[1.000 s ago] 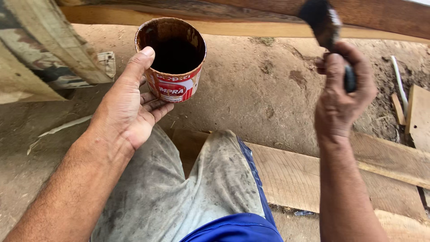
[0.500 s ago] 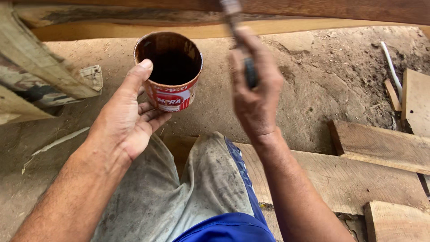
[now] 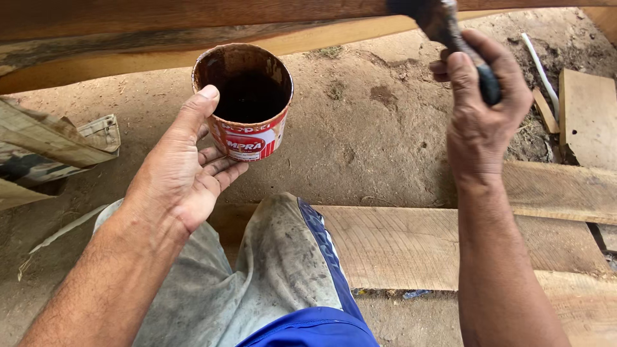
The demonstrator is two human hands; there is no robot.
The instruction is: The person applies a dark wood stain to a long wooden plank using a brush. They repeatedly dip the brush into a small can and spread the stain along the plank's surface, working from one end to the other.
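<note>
Head view: a small can [image 3: 247, 103] of dark stain is cupped by the left hand [image 3: 183, 170], fingers curled beneath; the right hand [image 3: 482, 106] is clenched around a brush [image 3: 443, 26] laid against the overhead wooden beam [image 3: 193, 16], judged partly coated, pale stretches remaining

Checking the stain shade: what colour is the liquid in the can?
Very dark brown, near black, inside the can; head view.

Open stained can [image 3: 247, 103] of dark liquid, upright, brush [image 3: 443, 26] raised
</note>
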